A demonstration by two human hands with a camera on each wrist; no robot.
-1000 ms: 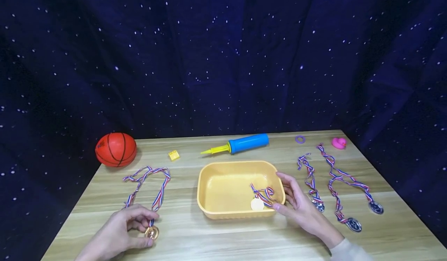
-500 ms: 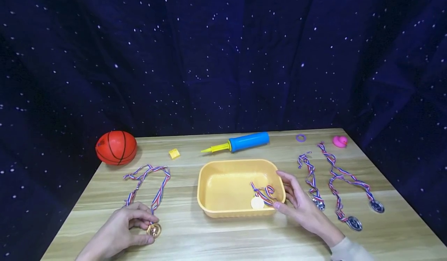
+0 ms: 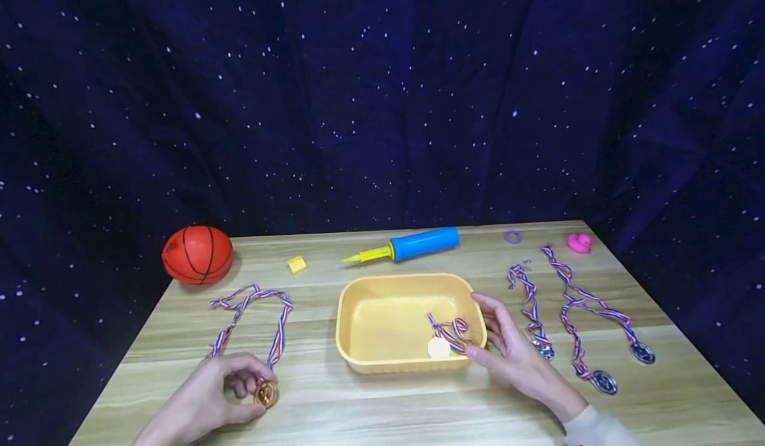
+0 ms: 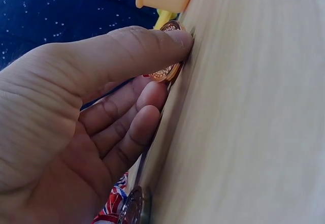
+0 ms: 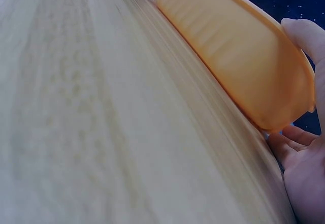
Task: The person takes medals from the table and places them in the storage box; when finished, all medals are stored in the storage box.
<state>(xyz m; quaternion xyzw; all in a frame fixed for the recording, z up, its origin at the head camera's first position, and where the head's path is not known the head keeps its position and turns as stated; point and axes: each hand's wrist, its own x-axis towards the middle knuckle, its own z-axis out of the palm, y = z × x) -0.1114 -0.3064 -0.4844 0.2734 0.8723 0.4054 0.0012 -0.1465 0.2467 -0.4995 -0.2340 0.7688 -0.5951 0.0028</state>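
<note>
My left hand (image 3: 209,393) pinches a bronze-coloured medal (image 3: 265,393) by its edge between thumb and fingers, low over the table at the front left. In the left wrist view that medal (image 4: 166,74) stands tilted on edge, partly hidden by the thumb. Its striped ribbon (image 3: 279,333) loops away on the table. Another medal (image 4: 133,206) shows below the palm in that view; from the head it is hidden. My right hand (image 3: 520,360) holds the right end of a yellow plastic basin (image 3: 406,366), thumb at the near rim, fingers along the side. A gold medal (image 3: 439,348) with ribbon lies inside.
Several silver medals, one of them a far-right medal (image 3: 642,353), lie on the right with striped ribbons. Along the back are a red ball (image 3: 198,255), a yellow toy block (image 3: 296,265), a blue hand pump (image 3: 424,243), a purple ring (image 3: 512,237) and a pink duck (image 3: 579,243).
My left hand has shifted slightly to the right with the bronze-coloured medal, which is now tilted more upright. The right hand and the basin have not visibly moved.
</note>
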